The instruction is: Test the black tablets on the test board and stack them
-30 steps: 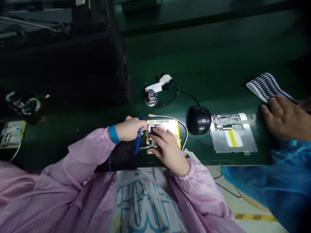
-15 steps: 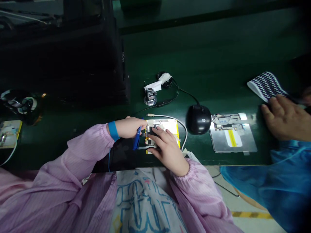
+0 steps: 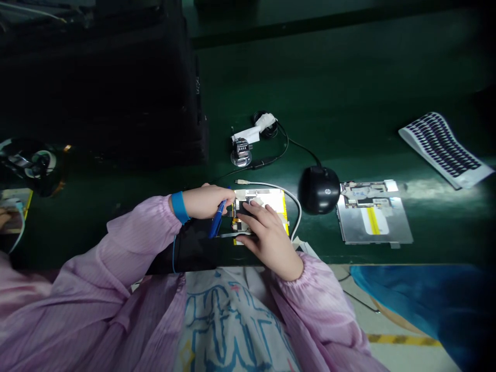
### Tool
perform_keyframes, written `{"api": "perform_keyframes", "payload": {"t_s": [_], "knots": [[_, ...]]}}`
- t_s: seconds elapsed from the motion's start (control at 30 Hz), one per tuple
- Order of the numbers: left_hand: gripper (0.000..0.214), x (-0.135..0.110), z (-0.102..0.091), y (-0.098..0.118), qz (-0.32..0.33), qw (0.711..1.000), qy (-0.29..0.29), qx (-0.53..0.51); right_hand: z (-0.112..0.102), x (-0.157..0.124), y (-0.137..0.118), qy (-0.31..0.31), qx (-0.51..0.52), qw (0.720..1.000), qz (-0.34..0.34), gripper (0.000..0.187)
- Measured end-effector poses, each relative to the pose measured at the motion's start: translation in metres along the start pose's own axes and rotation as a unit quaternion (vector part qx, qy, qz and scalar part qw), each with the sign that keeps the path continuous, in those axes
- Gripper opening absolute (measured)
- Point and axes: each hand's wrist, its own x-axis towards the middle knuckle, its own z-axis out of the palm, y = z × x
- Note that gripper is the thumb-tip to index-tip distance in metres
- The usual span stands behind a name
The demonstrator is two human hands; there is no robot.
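Observation:
In front of me lies a flat electronic assembly (image 3: 279, 204) with yellow edges, silver areas and a dark section with small parts. My left hand (image 3: 209, 201) is closed at its left edge, around a blue pen (image 3: 217, 221) that slants down out of the fingers. The left fingertips touch or nearly touch the edge; exact contact is hidden. My right hand (image 3: 271, 235) rests over the assembly with fingers spread, covering part of it. A thin pale strip (image 3: 232, 235) runs beneath the right thumb. A blue band (image 3: 179, 207) circles my left wrist.
A white cable (image 3: 289, 194) curves round the assembly. Behind stand a tally counter (image 3: 242, 151) and coiled black cable (image 3: 266, 126). Rightward are a black HP device (image 3: 321, 190), a second silver assembly (image 3: 374, 222) and a label sheet (image 3: 442, 147). Another person's hand (image 3: 3, 218) shows far left.
The co-worker's hand on the right has left the label sheet and gone out of view. Another person's hand has appeared at the left edge. My own hands look almost unmoved.

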Motion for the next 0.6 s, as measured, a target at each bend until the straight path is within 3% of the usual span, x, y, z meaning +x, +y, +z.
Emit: {"api": "perform_keyframes", "payload": {"t_s": [0.6], "knots": [[0.013,0.0031,0.0009,-0.0005,-0.007,0.999,-0.021,0.035,0.0015,-0.0009,0.0011,0.016,0.000,1.000,-0.011,0.042]]}}
